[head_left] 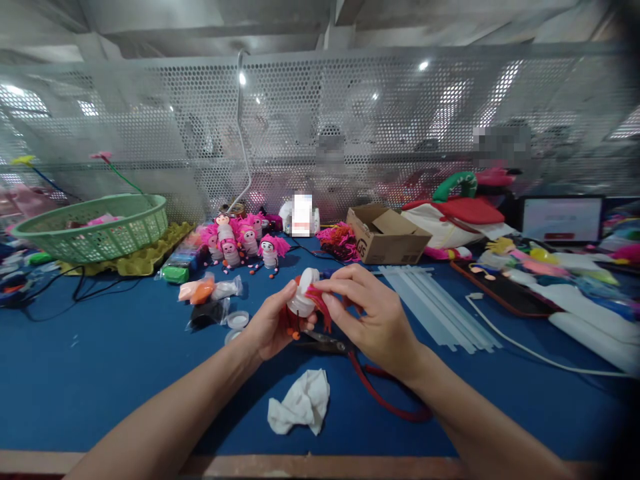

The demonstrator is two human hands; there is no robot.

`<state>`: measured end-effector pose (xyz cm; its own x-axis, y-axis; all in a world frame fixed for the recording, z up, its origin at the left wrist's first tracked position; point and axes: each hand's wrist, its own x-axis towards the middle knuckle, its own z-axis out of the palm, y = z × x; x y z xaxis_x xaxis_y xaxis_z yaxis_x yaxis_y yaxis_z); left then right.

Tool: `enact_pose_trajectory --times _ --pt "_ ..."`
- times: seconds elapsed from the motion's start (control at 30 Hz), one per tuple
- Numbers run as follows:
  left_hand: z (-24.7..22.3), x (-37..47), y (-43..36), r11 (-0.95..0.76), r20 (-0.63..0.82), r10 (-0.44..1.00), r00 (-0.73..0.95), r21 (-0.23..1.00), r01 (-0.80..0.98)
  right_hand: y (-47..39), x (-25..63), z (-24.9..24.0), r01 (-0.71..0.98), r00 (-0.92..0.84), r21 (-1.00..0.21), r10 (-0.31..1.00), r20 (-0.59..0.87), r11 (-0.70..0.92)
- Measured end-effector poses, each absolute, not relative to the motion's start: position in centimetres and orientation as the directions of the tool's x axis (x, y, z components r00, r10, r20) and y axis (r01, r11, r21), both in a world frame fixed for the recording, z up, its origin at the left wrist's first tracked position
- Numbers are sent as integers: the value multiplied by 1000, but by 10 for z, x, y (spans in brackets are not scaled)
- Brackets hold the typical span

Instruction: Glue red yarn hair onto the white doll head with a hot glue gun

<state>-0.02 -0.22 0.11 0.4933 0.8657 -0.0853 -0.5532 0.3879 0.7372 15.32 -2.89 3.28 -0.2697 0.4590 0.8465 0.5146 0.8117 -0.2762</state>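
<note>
My left hand [270,325] is closed around a small white bottle-shaped doll [301,303] with dark thin limbs and orange ball ends. A round white top shows at its upper end. My right hand [376,319] pinches a tuft of pink-red yarn [325,312] against the doll's upper side. Just beneath both hands, scissors with red handles [373,393] lie on the blue table, partly hidden by my right hand. Round white caps [238,320] sit left of my left hand. A crumpled white tissue [301,403] lies in front.
Finished-looking dolls with pink hair [229,250] stand behind, near bags of coloured clay [207,291]. A green basket [100,233] is at left. To the right are a cardboard box [385,237], translucent strips [437,307], a white cable [530,360] and a screen [563,220].
</note>
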Motion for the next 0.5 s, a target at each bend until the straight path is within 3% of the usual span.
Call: enact_pose_trajectory --times 0.33,0.43,0.5 --pt "2 0 -3 393 -91 864 496 737 -549 -29 152 31 521 -290 -275 471 833 808" --pt "2 0 -1 392 -113 869 481 752 -531 -28 153 31 502 -223 -369 529 819 782" --pt "2 -1 1 392 -145 879 454 762 -515 -25 152 30 465 -131 -513 629 766 722"
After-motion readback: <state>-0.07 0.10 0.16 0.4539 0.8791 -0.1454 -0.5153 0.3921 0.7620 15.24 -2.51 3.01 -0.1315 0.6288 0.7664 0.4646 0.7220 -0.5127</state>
